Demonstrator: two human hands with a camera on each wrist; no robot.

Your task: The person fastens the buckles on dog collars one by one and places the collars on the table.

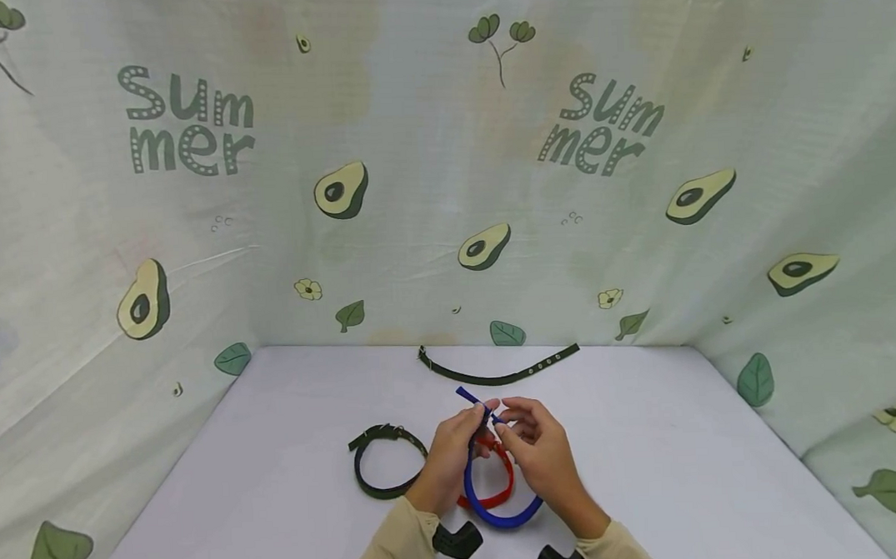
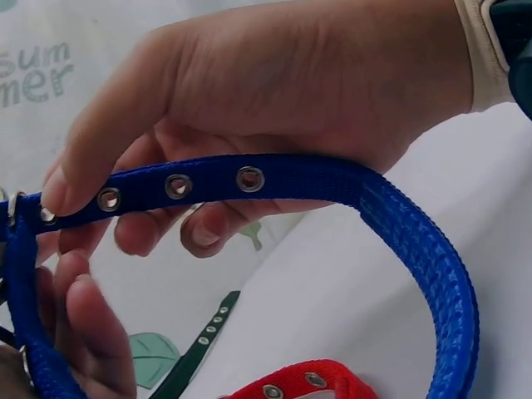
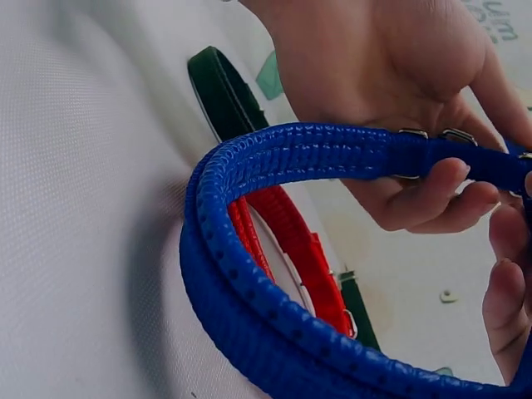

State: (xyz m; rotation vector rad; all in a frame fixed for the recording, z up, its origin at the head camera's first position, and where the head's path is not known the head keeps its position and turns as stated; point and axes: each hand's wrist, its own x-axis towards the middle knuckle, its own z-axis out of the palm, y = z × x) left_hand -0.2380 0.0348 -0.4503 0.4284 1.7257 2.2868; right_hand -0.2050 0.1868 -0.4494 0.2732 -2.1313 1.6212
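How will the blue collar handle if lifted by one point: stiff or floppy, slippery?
The blue collar will probably flex but resist folding flat: its thick-looking band shows a smooth round curve. The holed end likely bends more easily, looking thinner and flatter. Slipping seems unlikely, since the inner lining looks ridged and textured.

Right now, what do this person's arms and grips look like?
The left sleeve and right sleeve are beige, ending near the wrists. A dark, angular device shows at each cuff. The left grip and right grip are bare, without gloves. I see no cables.
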